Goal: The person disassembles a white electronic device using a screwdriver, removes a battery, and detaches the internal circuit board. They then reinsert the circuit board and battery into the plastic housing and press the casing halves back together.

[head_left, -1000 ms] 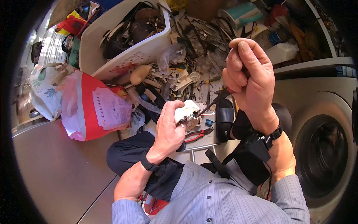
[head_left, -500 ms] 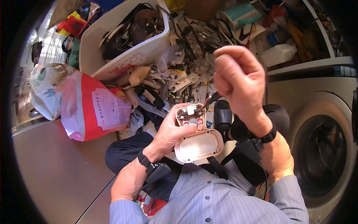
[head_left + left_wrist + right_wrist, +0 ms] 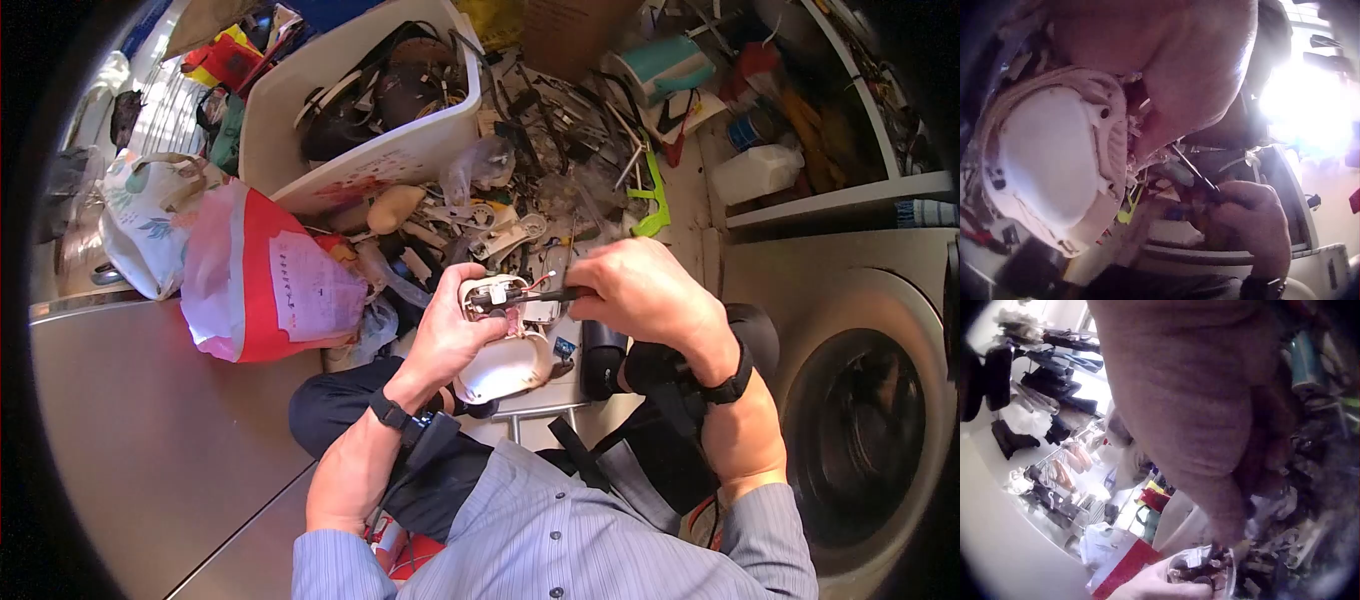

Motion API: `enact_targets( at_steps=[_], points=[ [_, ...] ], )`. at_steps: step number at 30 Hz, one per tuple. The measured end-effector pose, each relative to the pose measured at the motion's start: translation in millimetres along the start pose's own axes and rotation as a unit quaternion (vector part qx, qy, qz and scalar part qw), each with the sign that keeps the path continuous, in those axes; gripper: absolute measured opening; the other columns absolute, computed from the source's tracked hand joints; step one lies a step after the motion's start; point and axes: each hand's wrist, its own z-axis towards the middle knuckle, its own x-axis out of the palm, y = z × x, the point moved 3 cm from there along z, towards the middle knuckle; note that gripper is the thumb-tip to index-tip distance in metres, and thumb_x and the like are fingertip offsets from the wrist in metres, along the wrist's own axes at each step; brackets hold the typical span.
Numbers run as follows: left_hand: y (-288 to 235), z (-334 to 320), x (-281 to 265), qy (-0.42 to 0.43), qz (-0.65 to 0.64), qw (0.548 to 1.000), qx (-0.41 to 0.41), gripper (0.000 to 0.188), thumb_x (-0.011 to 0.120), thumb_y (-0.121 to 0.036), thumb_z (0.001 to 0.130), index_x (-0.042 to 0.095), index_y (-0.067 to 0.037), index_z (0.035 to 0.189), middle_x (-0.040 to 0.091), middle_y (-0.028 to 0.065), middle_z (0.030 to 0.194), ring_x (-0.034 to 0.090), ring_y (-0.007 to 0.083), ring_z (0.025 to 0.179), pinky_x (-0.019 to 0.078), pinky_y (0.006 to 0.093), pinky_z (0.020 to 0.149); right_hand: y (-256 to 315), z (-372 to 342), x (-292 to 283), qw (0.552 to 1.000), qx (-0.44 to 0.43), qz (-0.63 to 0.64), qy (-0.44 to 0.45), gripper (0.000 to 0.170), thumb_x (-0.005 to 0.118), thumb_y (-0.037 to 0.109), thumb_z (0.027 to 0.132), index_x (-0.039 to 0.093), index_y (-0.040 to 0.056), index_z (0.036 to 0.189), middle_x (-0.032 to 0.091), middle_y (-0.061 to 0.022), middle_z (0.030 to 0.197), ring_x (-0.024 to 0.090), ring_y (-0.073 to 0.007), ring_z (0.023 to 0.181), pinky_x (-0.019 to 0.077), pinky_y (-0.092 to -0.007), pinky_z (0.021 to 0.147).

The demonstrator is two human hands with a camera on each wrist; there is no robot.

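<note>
My left hand [image 3: 440,325] grips a white plastic casing, its thumb lying over the inner parts. The casing's shell [image 3: 505,368] hangs opened toward me, showing its pale inside; in the left wrist view this shell [image 3: 1054,156] fills the left side. Inside the upper half sit a white block and pinkish parts, partly hidden by the thumb. Thin wires [image 3: 545,280] with a small white plug stick out. My right hand [image 3: 650,300] pinches a slim dark rod [image 3: 550,296] that reaches to the casing; its straight shaft [image 3: 1194,167] looks shiny in the left wrist view.
A white bin [image 3: 360,155] of cables stands beyond a pile of scrap parts [image 3: 510,225]. At left is a red and white bag [image 3: 275,285]. A green plastic piece [image 3: 652,200] lies ahead, a washing machine [image 3: 850,420] stands at right, and a dark slipper [image 3: 603,360] is near.
My left hand has turned the casing so its opened inside faces up. My right hand, raised before, has come down close to the casing, uncovering the green piece behind it.
</note>
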Motion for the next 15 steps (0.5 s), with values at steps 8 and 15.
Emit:
enact_targets(
  at_steps=[8, 15],
  points=[
    [-19.2, 4.4, 0.0, -0.006, 0.016, 0.999, 0.027, 0.076, 0.091, -0.006, 0.076, 0.049, 0.001, 0.139, 0.072, 0.0086, 0.112, 0.068, 0.0143, 0.104, 0.0535, 0.0307, 0.096, -27.9, -3.5, -18.9, 0.948, 0.193, 0.237, -0.090, 0.022, 0.073, 0.018, 0.091, 0.065, -0.0013, 0.096, 0.064, -0.0122, 0.077, 0.059, -0.0181, 0.071, 0.0495, -0.0379, 0.065],
    [-25.1, 7.0, 6.0, 0.032, -0.067, 0.996, 0.049, 0.064, 0.090, -0.006, 0.080, 0.055, -0.001, 0.134, 0.072, 0.0058, 0.112, 0.067, 0.0119, 0.105, 0.0541, 0.0316, 0.095, -9.3, 11.1, 25.8, 0.927, 0.212, 0.303, 0.059, 0.055, 0.081, 0.046, 0.083, 0.072, -0.0031, 0.106, 0.070, -0.0133, 0.081, 0.065, -0.0183, 0.076, 0.0516, -0.0367, 0.070]
  ],
)
